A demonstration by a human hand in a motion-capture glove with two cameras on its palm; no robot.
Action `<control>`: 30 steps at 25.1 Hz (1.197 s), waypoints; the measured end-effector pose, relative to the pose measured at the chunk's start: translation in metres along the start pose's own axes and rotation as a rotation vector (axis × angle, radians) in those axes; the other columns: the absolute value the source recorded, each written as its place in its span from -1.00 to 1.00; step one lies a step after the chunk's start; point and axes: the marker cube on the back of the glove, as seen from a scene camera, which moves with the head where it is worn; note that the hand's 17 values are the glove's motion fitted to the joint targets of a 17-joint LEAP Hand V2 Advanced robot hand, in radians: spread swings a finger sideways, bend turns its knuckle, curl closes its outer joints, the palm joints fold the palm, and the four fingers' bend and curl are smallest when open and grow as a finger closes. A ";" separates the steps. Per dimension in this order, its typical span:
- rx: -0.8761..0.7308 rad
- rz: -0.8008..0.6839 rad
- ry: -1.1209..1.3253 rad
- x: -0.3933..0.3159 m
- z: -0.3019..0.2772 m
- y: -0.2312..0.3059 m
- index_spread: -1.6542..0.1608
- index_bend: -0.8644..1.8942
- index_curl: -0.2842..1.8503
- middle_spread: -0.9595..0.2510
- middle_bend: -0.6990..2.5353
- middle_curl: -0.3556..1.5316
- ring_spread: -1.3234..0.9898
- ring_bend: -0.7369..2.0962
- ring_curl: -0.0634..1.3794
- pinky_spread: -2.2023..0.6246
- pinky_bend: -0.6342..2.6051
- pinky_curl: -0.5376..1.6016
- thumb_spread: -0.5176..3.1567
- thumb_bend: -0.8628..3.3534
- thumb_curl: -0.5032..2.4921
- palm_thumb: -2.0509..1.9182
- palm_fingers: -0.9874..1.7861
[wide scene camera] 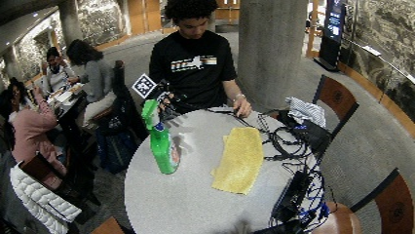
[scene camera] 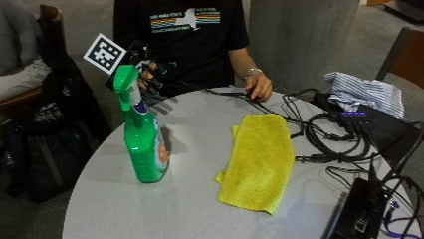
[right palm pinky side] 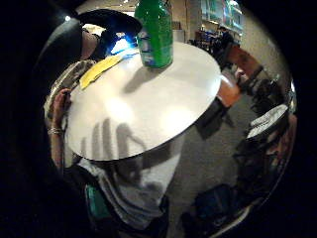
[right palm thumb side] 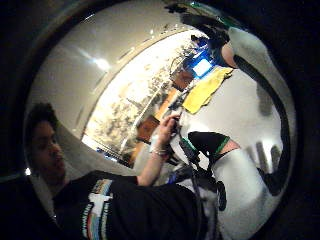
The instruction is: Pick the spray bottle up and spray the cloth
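Round and pale grey, the counter is looking smooth, with a slight sheen under the ceiling lights. Nearest, the bottle is standing upright near the rim: green translucent plastic, printed label, green trigger head on a narrow neck. Just beside it, apart, the cloth is lying flat, a soft yellow nap, one edge folded. Beyond, at the far rim, the gloved right hand is hovering behind the trigger head, fingers spread and holding nothing. The bare hand is resting among black cables. To do the reach well, I'd say wrap the neck, forefinger on the trigger, nozzle aimed toward the cloth.
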 end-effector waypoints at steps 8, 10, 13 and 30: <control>0.218 0.146 -0.291 0.007 0.001 -0.012 0.45 -0.31 -0.52 0.57 -0.44 -0.29 0.12 -0.21 -0.49 0.67 -0.35 -0.20 -0.19 -0.57 -0.48 0.37 0.24; 0.241 0.195 -0.352 0.010 0.001 -0.012 0.45 -0.31 -0.53 0.57 -0.44 -0.29 0.12 -0.21 -0.49 0.67 -0.35 -0.19 -0.19 -0.57 -0.48 0.37 0.23; 0.241 0.261 -0.417 0.014 0.001 -0.010 0.45 -0.31 -0.53 0.59 -0.44 -0.27 0.13 -0.21 -0.48 0.68 -0.34 -0.18 -0.19 -0.58 -0.47 0.38 0.22; 0.220 0.354 -0.395 0.037 0.011 -0.021 0.44 -0.33 -0.57 0.66 -0.44 -0.24 0.18 -0.21 -0.45 0.70 -0.28 -0.15 -0.19 -0.60 -0.45 0.38 0.11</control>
